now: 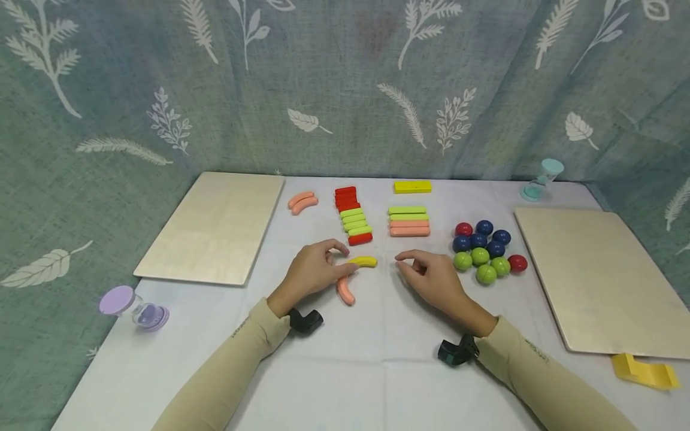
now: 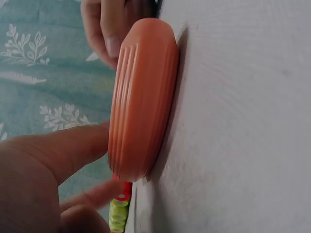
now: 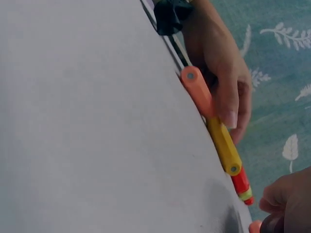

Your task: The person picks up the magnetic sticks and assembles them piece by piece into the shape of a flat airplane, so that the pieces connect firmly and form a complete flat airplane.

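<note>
My left hand [image 1: 315,269] is over a yellow curved piece [image 1: 366,261] and an orange curved piece [image 1: 345,291] on the white cloth. Its thumb lies across the inner end of the yellow piece, and the index fingertip stands a little apart beyond it. In the left wrist view the ridged orange piece [image 2: 143,97] hides the fingertips. The right wrist view shows the orange [image 3: 197,90] and yellow [image 3: 224,145] pieces end to end, each with a round metal-coloured dot. My right hand [image 1: 433,278] hovers right of them, fingers loosely bent, holding nothing.
Red and green sticks [image 1: 353,215], green and orange sticks [image 1: 408,221], a yellow block [image 1: 412,187] and orange curved pieces [image 1: 303,202] lie behind. Coloured balls [image 1: 480,241] sit right. Boards [image 1: 210,227] [image 1: 604,281] flank them, with sand timers [image 1: 142,314] [image 1: 539,182] and a yellow holder [image 1: 644,372].
</note>
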`<action>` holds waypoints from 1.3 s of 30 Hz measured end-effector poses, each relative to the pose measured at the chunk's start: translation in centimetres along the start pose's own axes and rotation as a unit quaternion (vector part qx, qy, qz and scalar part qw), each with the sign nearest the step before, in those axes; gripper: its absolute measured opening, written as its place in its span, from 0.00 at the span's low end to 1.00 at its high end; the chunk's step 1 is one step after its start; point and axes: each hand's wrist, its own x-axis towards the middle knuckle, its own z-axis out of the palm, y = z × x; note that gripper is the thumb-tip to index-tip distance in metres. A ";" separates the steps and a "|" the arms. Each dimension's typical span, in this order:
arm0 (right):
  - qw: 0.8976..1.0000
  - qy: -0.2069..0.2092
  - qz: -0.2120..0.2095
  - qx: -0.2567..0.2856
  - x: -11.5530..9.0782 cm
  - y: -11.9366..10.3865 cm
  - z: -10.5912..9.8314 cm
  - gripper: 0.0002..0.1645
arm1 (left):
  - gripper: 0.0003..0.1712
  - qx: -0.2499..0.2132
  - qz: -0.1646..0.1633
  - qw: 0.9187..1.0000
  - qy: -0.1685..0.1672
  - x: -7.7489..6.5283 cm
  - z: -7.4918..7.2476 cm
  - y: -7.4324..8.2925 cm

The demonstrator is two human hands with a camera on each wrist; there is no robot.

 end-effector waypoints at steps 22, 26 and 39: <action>0.999 -0.047 -0.003 -0.008 6.7 0.0 4.0 0.13 | 0.14 -0.009 0.023 1.000 -0.001 0.3 0.0 -0.7; 0.999 -0.045 0.012 0.006 6.4 -0.1 3.9 0.11 | 0.11 -0.023 0.029 0.999 0.005 0.3 0.0 -0.8; 0.997 -0.070 0.009 -0.011 5.9 0.3 3.5 0.14 | 0.09 -0.052 0.006 0.997 0.049 0.3 -0.1 -1.2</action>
